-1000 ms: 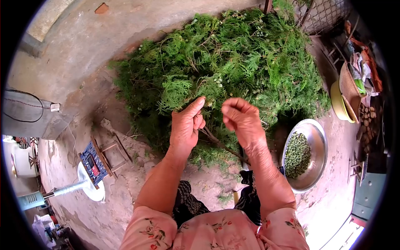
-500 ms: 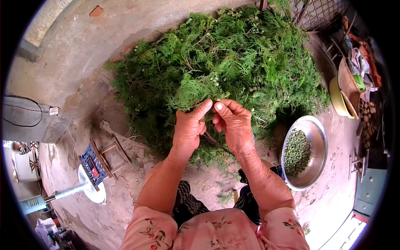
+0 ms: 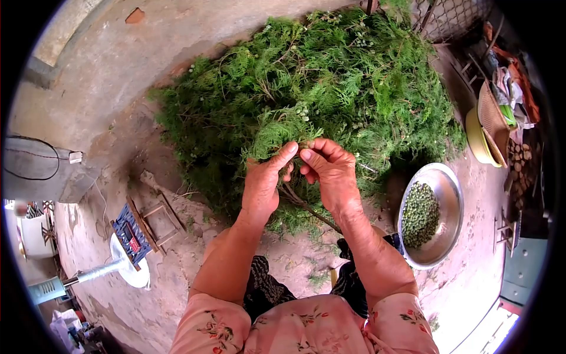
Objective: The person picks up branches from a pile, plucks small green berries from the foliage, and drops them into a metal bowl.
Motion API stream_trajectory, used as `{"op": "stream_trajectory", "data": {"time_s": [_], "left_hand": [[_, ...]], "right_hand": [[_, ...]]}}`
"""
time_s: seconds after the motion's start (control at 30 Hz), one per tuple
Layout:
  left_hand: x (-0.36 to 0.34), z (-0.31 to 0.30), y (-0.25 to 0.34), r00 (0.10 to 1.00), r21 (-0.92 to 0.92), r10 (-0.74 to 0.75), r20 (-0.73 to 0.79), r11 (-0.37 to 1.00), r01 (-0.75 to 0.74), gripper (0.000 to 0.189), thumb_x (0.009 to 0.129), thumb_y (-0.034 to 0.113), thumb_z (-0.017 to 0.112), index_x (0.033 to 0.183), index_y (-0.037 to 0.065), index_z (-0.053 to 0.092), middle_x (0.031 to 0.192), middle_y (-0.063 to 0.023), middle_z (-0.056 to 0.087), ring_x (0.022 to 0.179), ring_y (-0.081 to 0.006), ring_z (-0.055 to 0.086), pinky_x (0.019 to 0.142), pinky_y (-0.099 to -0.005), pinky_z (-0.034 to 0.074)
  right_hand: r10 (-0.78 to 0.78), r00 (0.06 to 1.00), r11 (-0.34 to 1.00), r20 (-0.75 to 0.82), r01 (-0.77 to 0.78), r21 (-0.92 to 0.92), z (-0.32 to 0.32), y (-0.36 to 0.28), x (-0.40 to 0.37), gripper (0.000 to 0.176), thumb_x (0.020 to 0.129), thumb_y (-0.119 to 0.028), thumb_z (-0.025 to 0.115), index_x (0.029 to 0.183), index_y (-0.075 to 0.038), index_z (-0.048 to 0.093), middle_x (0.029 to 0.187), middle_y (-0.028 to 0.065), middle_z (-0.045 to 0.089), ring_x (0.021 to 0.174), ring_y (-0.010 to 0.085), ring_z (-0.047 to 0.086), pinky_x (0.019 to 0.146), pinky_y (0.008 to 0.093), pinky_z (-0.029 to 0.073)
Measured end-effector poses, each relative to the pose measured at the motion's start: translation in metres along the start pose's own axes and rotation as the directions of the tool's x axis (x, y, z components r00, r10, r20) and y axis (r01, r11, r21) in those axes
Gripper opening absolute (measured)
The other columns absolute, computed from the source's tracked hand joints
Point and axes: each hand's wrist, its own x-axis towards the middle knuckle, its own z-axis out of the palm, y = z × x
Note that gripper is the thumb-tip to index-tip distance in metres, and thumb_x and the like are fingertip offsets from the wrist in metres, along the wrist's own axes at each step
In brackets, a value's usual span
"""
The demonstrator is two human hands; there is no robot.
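Observation:
My left hand [image 3: 261, 186] is closed around a leafy evergreen branch [image 3: 280, 127], its thumb pressed on the foliage. The branch's brown stem [image 3: 313, 211] runs down to the right beneath my right wrist. Close beside it, my right hand [image 3: 337, 180] pinches with thumb and forefinger at the edge of the same foliage; what sits between those fingertips is too small to make out. Small pale green cones [image 3: 302, 111] show on the branch just above. Behind both hands lies a large heap of cut evergreen branches [image 3: 365, 82].
At right stands a metal basin [image 3: 453, 203] holding many small green cones [image 3: 420, 215]. Beyond it are a yellow tub [image 3: 479, 137] and a woven basket [image 3: 494, 121]. A low stool [image 3: 131, 233] and a fan with a round white base [image 3: 141, 276] are at left.
The held foliage has tilted slightly and my hands have parted a little at the thumbs. More of the stem shows beneath my right wrist.

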Motion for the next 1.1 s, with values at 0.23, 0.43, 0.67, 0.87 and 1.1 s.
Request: {"op": "stream_trajectory", "data": {"time_s": [0.23,0.43,0.67,0.87,1.1], "left_hand": [[-0.003,-0.001,0.006,0.993,0.004,-0.121,-0.003,0.993,0.121,0.015,0.076,0.014,0.070,0.086,0.006,0.061,0.061,0.0039,0.051,0.044,-0.0031,0.036,0.037,-0.0208,0.025],[-0.003,-0.006,0.007,0.977,-0.096,-0.170,0.128,0.979,0.182,0.016,0.076,0.012,0.068,0.088,0.006,0.059,0.062,0.0034,0.053,0.044,-0.0019,0.036,0.038,-0.0191,0.025],[-0.004,-0.007,0.008,0.974,-0.056,-0.155,0.163,0.984,0.166,0.016,0.076,0.011,0.068,0.088,0.007,0.059,0.067,0.0034,0.055,0.044,-0.0018,0.035,0.039,-0.0187,0.025],[-0.002,-0.008,0.005,0.975,-0.050,-0.150,0.163,0.986,0.160,0.019,0.075,0.012,0.071,0.089,0.006,0.059,0.069,0.0040,0.055,0.045,-0.0018,0.034,0.038,-0.0190,0.024],[-0.005,-0.008,-0.020,0.908,0.255,0.230,0.351,0.909,-0.329,0.015,0.079,-0.003,0.062,0.094,-0.005,0.063,0.083,-0.0006,0.062,0.075,-0.0067,0.055,0.069,-0.0208,0.046]], "right_hand": [[-0.020,0.999,0.991,0.026,0.023,-0.130,-0.001,0.000,-0.002,0.011,0.083,-0.003,0.059,0.094,0.000,0.058,0.075,0.0022,0.059,0.058,0.0071,0.053,0.049,0.0183,0.041],[0.184,0.964,0.905,0.192,-0.242,0.349,-0.016,-0.003,0.004,0.013,0.085,0.000,0.052,0.098,-0.001,0.055,0.082,0.0070,0.060,0.066,0.0133,0.055,0.058,0.0247,0.045],[0.197,0.950,0.912,0.240,-0.268,0.310,-0.028,-0.014,0.012,0.025,0.082,-0.020,0.062,0.097,-0.001,0.057,0.082,0.0044,0.055,0.065,0.0146,0.053,0.052,0.0226,0.039],[0.191,0.974,0.980,0.122,-0.183,-0.073,-0.015,-0.019,0.001,0.024,0.081,-0.025,0.064,0.092,-0.004,0.063,0.072,-0.0007,0.058,0.052,0.0061,0.048,0.045,0.0178,0.037],[-0.583,0.805,0.678,0.105,0.554,-0.484,-0.022,-0.003,0.011,0.003,0.078,-0.002,0.064,0.078,-0.004,0.066,0.070,0.0006,0.061,0.051,0.0078,0.047,0.048,0.0225,0.038]]}}
